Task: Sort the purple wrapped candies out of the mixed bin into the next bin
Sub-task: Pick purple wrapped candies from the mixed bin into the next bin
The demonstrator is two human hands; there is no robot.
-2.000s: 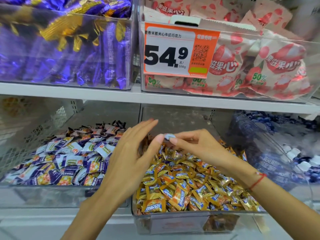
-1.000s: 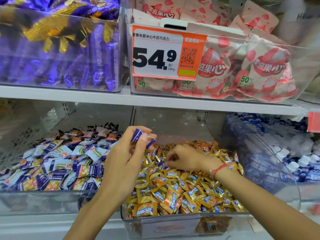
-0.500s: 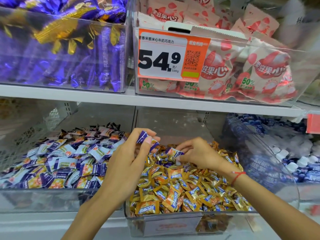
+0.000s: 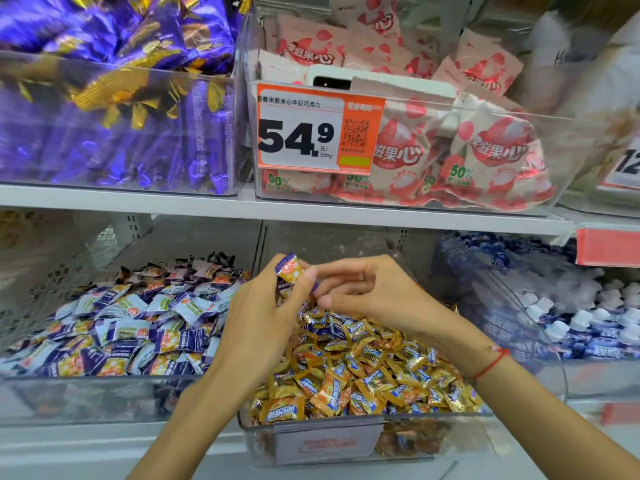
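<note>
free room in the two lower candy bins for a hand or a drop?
Left bin: bare headroom above the purple candies, under the shelf. Middle bin: crowded; left hand, gripping purple pieces, and right hand meet above the gold candies.

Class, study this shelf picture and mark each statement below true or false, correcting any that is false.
1. The left hand holds purple candies. True.
2. The right hand wears a blue glove. False: it is bare, with a red string at the wrist.
3. The price tag reads 54.9. True.
4. The gold candies fill the bin left of the hands. False: they fill the bin under the hands; the left bin holds purple and pale blue sweets.
5. Both hands are above the upper shelf. False: both are below it.
</note>
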